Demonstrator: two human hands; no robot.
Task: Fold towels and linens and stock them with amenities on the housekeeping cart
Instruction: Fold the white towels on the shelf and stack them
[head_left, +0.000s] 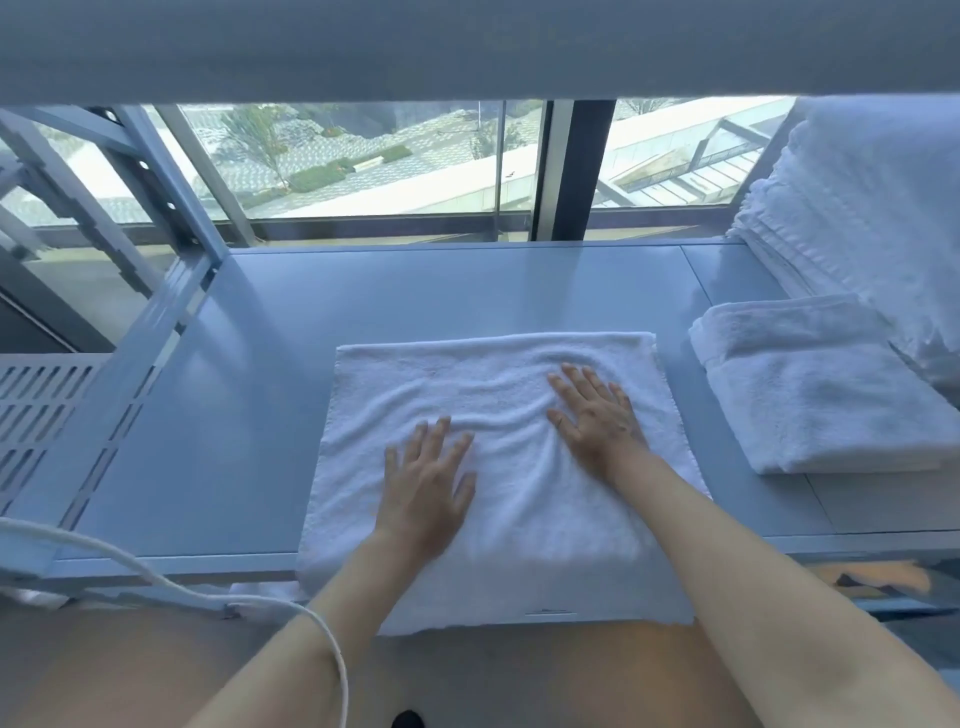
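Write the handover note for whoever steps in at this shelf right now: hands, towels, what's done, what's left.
Left hand: flat, fingers straight, pressing the near left part of the white towel.
Right hand: flat, fingers spread, pressing the towel right of centre.
The towel lies spread on the grey shelf, its near edge hanging over the front; wrinkles remain between the hands.
Done: one folded towel sits to the right, with a taller towel stack behind it.
Left: finish smoothing, fold this towel, stack it. No amenities are in view.

No readable text; the towel (498, 467) hem tag is too blurred
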